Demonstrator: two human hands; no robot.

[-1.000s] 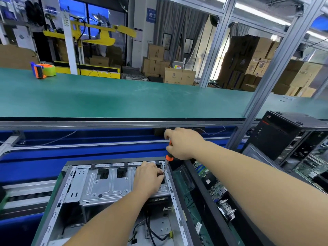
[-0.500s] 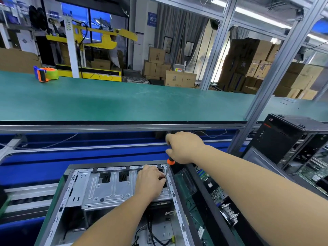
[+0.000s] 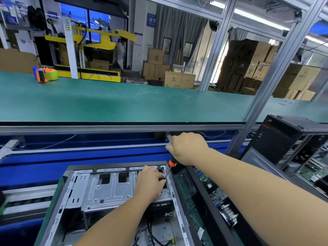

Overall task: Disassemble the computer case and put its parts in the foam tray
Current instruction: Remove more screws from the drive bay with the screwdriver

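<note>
An open computer case (image 3: 60, 206) lies on its side at the bottom centre, its silver drive cage (image 3: 108, 190) facing up. My right hand (image 3: 188, 148) grips a screwdriver (image 3: 171, 165) with an orange and black handle, its shaft slanting down to the cage's far right corner. My left hand (image 3: 150, 181) rests on the cage there, fingertips pinched around the shaft's tip. Cables (image 3: 156, 238) show inside the case below the cage. No foam tray is in view.
A motherboard (image 3: 216, 194) lies beside the case on the right. A black tower (image 3: 284, 137) stands at the right edge. A green bench (image 3: 124, 103) spans the back, with a tape dispenser (image 3: 45, 74) at its left. Aluminium posts (image 3: 276, 64) rise on the right.
Both hands stay at the cage's far right corner with the screwdriver. The right hand has shifted only slightly, and the view has tilted a little.
</note>
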